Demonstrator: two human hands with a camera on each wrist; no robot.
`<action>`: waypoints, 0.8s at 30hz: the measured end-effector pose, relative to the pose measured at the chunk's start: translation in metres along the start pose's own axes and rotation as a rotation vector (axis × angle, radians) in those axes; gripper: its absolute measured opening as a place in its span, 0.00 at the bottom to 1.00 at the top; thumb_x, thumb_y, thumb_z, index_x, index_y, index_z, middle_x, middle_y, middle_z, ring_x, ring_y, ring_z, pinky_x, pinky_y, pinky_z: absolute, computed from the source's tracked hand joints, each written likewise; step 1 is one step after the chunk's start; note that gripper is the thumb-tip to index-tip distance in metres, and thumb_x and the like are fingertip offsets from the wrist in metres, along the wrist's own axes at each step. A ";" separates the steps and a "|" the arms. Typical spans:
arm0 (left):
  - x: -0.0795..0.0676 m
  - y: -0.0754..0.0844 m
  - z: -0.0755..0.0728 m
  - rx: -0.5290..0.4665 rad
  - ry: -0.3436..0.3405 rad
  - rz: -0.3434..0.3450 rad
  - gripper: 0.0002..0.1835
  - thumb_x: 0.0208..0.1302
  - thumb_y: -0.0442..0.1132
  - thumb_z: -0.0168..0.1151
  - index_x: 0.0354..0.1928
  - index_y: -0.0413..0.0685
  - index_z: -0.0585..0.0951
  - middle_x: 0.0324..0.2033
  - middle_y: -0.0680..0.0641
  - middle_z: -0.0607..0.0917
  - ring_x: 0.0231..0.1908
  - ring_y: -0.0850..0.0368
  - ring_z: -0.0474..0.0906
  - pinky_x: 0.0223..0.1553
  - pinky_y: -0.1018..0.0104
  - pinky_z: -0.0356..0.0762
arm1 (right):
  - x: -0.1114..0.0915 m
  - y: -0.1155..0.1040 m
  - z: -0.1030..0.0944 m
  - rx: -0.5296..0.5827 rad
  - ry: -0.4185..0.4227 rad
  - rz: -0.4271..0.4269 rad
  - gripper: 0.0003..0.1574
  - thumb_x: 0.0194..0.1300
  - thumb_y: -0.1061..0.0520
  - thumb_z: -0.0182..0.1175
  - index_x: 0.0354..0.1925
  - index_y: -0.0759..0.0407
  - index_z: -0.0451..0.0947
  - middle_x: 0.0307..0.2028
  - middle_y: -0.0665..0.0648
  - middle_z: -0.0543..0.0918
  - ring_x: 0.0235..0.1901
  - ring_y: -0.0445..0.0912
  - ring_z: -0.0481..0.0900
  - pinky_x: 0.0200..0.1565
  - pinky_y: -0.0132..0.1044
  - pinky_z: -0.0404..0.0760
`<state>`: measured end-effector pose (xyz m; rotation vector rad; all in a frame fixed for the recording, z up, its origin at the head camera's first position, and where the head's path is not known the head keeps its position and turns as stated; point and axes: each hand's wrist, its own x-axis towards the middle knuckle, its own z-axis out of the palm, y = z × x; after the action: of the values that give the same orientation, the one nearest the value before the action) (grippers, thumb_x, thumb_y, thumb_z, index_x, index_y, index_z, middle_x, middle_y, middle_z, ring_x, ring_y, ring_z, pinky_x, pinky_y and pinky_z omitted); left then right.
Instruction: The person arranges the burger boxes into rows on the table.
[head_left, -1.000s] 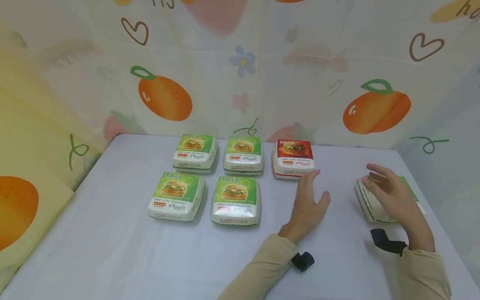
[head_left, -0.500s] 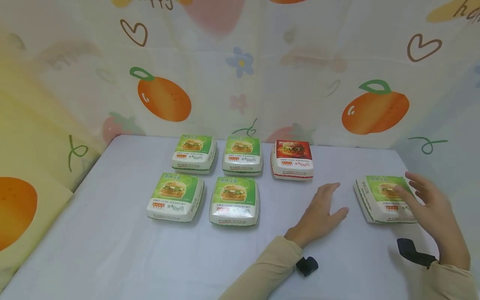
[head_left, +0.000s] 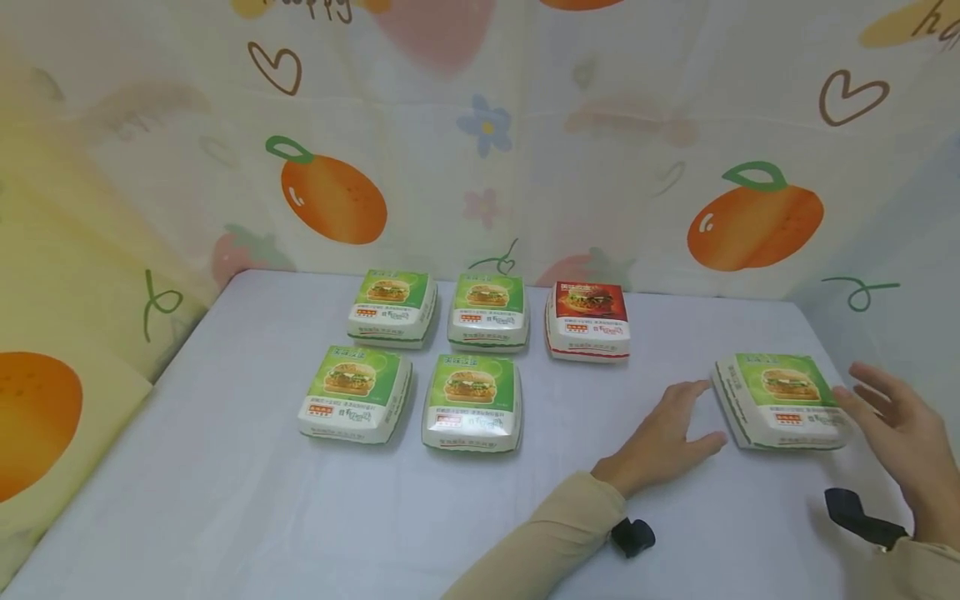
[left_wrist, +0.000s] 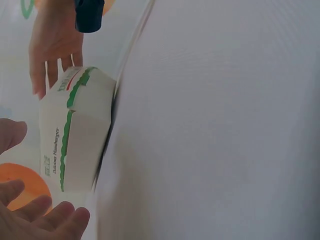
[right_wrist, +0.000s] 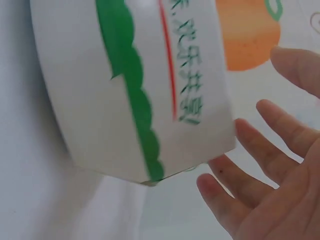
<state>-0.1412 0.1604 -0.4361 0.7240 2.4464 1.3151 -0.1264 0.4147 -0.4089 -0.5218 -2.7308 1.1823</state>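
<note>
A green-and-white hamburger box [head_left: 787, 400] sits lid up at the right of the table, slightly turned. To its left is my left hand [head_left: 667, 437], thumb and fingers spread, with a small gap to the box in the left wrist view. My right hand [head_left: 907, 442] is at the box's right side, fingers loosely extended and holding nothing. In the right wrist view, the fingers of the right hand [right_wrist: 280, 185] are close to the box's edge [right_wrist: 150, 100]; whether they touch it I cannot tell.
A red-topped hamburger box [head_left: 587, 321] stands in the back row. Left of it are several green-topped hamburger boxes [head_left: 471, 404] in two rows on the white tablecloth [head_left: 300, 517]. A fruit-patterned curtain [head_left: 600, 192] hangs behind the table.
My left hand has moved right and nearer to me, towards the right-hand box. My right hand has shifted from over that box to its right side, uncovering its lid. The boxes stay put.
</note>
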 end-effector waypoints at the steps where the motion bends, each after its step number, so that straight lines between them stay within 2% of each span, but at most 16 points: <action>1: 0.001 0.000 0.001 0.003 -0.002 0.001 0.36 0.63 0.55 0.53 0.69 0.64 0.50 0.67 0.61 0.56 0.67 0.69 0.53 0.63 0.72 0.61 | 0.001 0.003 0.000 0.009 -0.008 -0.003 0.39 0.67 0.42 0.46 0.71 0.43 0.44 0.72 0.56 0.43 0.69 0.63 0.44 0.59 0.69 0.49; 4: 0.004 0.002 0.005 0.013 -0.007 0.010 0.36 0.63 0.55 0.52 0.69 0.63 0.50 0.68 0.61 0.55 0.67 0.69 0.53 0.63 0.72 0.60 | 0.002 0.010 0.001 0.041 -0.040 -0.006 0.38 0.67 0.42 0.45 0.70 0.41 0.44 0.72 0.49 0.43 0.70 0.59 0.42 0.60 0.69 0.46; 7: 0.006 0.003 0.008 0.019 -0.024 0.012 0.37 0.63 0.55 0.53 0.70 0.63 0.49 0.68 0.61 0.54 0.67 0.68 0.52 0.63 0.73 0.59 | 0.003 0.013 0.002 0.063 -0.079 0.005 0.38 0.67 0.41 0.46 0.70 0.39 0.44 0.72 0.48 0.41 0.69 0.62 0.41 0.60 0.71 0.42; 12: 0.008 0.005 0.012 0.023 -0.060 0.001 0.38 0.63 0.56 0.53 0.70 0.64 0.48 0.69 0.61 0.53 0.67 0.69 0.51 0.63 0.73 0.59 | 0.003 0.013 0.001 0.038 -0.155 0.013 0.42 0.65 0.39 0.47 0.71 0.42 0.42 0.73 0.54 0.36 0.65 0.72 0.43 0.57 0.74 0.42; 19: 0.010 0.005 0.018 0.021 -0.040 0.020 0.39 0.62 0.54 0.55 0.70 0.64 0.47 0.68 0.61 0.54 0.67 0.69 0.52 0.63 0.74 0.59 | 0.003 0.015 0.000 0.009 -0.221 -0.046 0.42 0.65 0.41 0.49 0.71 0.45 0.44 0.73 0.51 0.40 0.62 0.75 0.47 0.55 0.74 0.48; 24: 0.010 0.002 0.020 0.001 -0.011 0.032 0.37 0.63 0.52 0.54 0.70 0.62 0.49 0.68 0.58 0.54 0.66 0.67 0.54 0.62 0.74 0.61 | 0.004 0.012 0.003 -0.033 -0.268 -0.064 0.43 0.66 0.41 0.49 0.71 0.48 0.43 0.72 0.63 0.40 0.59 0.78 0.51 0.50 0.74 0.54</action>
<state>-0.1399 0.1808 -0.4456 0.7719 2.4369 1.3175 -0.1276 0.4221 -0.4199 -0.2949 -2.9673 1.2772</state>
